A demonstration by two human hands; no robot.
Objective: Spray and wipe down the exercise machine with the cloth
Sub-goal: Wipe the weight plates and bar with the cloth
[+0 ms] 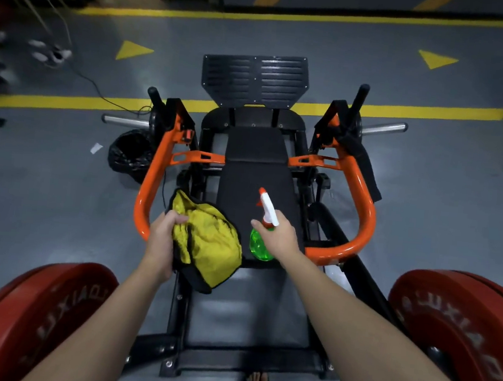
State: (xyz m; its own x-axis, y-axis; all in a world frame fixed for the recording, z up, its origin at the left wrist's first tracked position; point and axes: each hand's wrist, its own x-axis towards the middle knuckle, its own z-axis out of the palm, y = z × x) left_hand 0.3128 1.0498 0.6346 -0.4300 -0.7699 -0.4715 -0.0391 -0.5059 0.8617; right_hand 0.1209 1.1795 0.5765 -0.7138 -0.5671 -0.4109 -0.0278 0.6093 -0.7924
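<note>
The left hand (162, 237) grips a bunched yellow cloth (208, 241) above the left side of the exercise machine (362, 207). The right hand (279, 239) is curled around a green spray bottle (260, 248), nozzle pointing over the machine's black pad (257, 151). 2 red weight plates (33, 307) flank the forearms.

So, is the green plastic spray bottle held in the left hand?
No, the right hand grips the green plastic spray bottle, while the left hand holds the yellow cloth.
</note>
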